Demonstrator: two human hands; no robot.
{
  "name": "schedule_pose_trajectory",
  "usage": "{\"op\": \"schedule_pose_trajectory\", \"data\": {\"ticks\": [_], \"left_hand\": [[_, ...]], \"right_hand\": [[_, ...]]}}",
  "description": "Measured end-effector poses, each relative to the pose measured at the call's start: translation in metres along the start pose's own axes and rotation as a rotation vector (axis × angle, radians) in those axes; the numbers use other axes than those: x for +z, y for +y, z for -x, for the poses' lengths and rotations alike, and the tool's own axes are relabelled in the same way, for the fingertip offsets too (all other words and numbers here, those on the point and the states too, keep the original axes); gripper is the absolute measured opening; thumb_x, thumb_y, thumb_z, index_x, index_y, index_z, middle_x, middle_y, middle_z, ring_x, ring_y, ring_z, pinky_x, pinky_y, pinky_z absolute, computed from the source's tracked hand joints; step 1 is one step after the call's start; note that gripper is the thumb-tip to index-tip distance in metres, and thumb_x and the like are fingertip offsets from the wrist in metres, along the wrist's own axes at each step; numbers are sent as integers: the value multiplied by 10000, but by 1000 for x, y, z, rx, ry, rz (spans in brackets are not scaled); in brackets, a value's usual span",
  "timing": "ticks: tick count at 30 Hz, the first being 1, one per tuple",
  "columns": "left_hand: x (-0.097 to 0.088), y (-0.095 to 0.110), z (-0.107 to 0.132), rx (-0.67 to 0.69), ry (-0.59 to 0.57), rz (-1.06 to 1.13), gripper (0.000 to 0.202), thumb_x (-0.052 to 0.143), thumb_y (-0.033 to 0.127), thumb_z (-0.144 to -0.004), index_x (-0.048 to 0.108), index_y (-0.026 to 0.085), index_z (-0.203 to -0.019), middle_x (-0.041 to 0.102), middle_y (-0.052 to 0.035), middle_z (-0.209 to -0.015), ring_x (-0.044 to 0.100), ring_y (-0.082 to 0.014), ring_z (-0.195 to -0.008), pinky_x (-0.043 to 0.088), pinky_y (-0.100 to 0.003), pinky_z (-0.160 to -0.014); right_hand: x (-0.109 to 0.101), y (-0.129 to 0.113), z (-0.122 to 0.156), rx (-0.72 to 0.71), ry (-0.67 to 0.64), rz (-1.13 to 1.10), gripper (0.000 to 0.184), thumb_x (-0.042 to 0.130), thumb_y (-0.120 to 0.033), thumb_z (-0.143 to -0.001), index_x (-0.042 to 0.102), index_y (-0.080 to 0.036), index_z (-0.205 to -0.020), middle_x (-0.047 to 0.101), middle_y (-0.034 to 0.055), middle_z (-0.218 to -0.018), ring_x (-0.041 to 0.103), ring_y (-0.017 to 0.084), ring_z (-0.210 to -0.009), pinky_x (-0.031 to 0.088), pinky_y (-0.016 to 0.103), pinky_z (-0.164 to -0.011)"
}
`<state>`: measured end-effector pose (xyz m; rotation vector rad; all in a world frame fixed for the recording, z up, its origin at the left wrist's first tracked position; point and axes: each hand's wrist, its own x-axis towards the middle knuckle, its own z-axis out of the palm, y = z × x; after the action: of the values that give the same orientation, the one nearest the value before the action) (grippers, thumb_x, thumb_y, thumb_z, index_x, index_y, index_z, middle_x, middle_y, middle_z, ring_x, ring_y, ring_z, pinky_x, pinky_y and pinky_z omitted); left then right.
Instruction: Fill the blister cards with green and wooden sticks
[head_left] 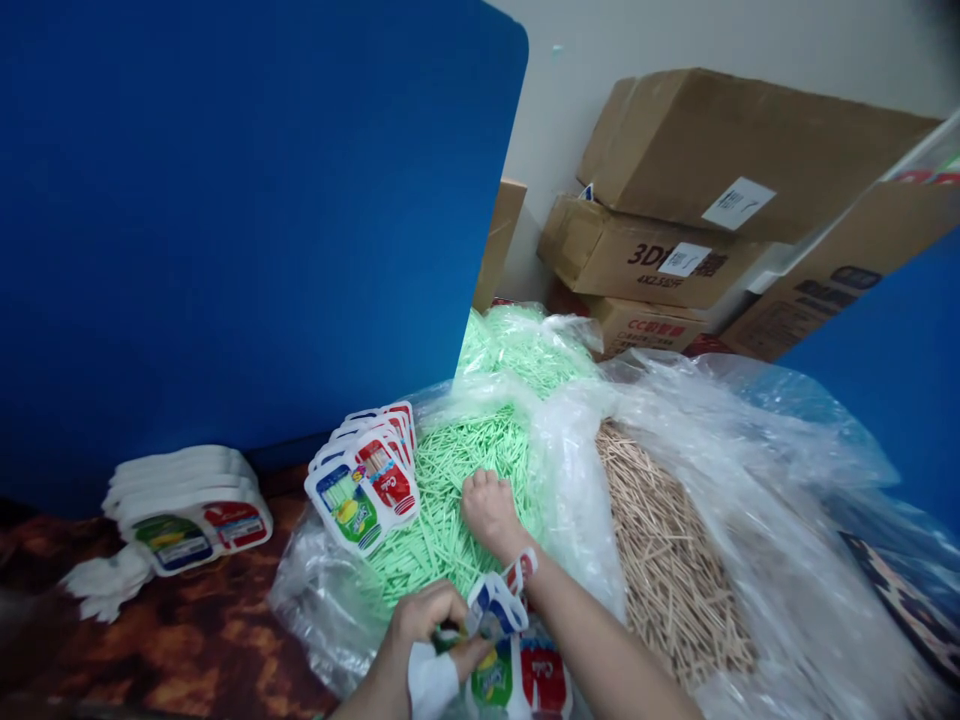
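My left hand (424, 630) is closed on a small printed packet (491, 610) with blue, red and green panels, held low at the front. My right hand (489, 510) reaches into a heap of green sticks (450, 470) lying in clear plastic; its fingers are buried in the sticks. A fanned stack of the same printed packets (364, 485) rests on the green sticks just left of my right hand. More packets (517, 680) lie under my left hand.
A bag of tan wooden sticks (667, 560) lies to the right. Another stack of packets (187, 505) sits on the brown table at left, with a white cloth (105, 585). A blue partition (240, 220) stands behind. Cardboard boxes (712, 190) are stacked at the back right.
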<state>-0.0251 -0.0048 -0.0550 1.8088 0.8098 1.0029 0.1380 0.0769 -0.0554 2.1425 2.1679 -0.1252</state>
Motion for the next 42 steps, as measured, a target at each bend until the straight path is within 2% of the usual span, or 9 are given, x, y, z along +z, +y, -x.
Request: {"op": "schedule_pose_trajectory", "data": {"ticks": [6,9,16,21,26,29,33,36,42], "left_hand": [[0,-8,1,23,7,34,244,657,253,-712,489,182,-551,495,23,-544,464,-111,-490,337,-208,-470],[0,-8,1,10,2,26,221,658,231,-704,494,183,-564,501,23,-553,474,-113,-496,332,-208,-475],[-2,3,-2,-53,-33,23,219,661,206,-694,484,183,-567,479,32,-573,444,-110,-513,325,-206,-488],[-8,13,-3,-103,-13,11,233,651,182,-687,456,184,-560,450,43,-573,416,-108,-522,322,-206,-502],[-11,20,-4,-172,-21,-4,255,624,197,-719,413,192,-577,414,45,-600,390,-110,-551,332,-206,-524],[-11,20,-7,-195,-7,-3,269,615,229,-727,394,196,-577,389,49,-594,370,-109,-542,320,-208,-516],[-9,16,-12,-231,-31,-1,268,590,238,-750,382,201,-585,361,55,-577,344,-108,-529,300,-210,-506],[-9,13,-13,-225,-24,-27,294,596,237,-750,355,208,-584,332,60,-578,332,-108,-532,293,-210,-507],[-11,7,-10,-222,7,-31,266,597,256,-776,413,199,-592,382,52,-584,391,-117,-545,338,-212,-522]], "right_hand": [[-15,28,-2,-30,-54,11,214,341,-219,-950,525,-138,-1025,667,122,-886,628,237,-827,418,308,-687],[-28,47,-14,-48,-61,18,230,285,-194,-963,469,-138,-1090,670,108,-898,644,212,-784,405,278,-645],[-20,38,-32,-164,-71,42,202,367,-86,-900,508,-174,-1013,645,129,-958,620,243,-902,419,343,-765],[-14,34,-28,-193,-44,-97,181,378,-69,-888,528,-168,-906,619,139,-955,569,261,-984,374,432,-887],[-31,52,-22,-134,20,-439,142,411,-63,-850,495,-177,-829,566,137,-1038,521,265,-1046,369,442,-902],[-38,58,-8,-97,22,-779,92,399,-231,-911,445,-198,-838,583,73,-902,578,205,-853,446,369,-775],[-39,52,15,-18,42,-1265,299,305,-501,-924,397,-226,-850,517,-9,-736,535,138,-613,451,291,-591],[-40,46,24,35,56,-1543,391,466,-612,-821,432,-223,-846,464,-35,-687,496,120,-569,425,270,-558],[-72,39,34,103,110,-1847,388,598,-578,-775,474,-220,-858,457,-59,-647,494,105,-557,405,248,-566]]}}
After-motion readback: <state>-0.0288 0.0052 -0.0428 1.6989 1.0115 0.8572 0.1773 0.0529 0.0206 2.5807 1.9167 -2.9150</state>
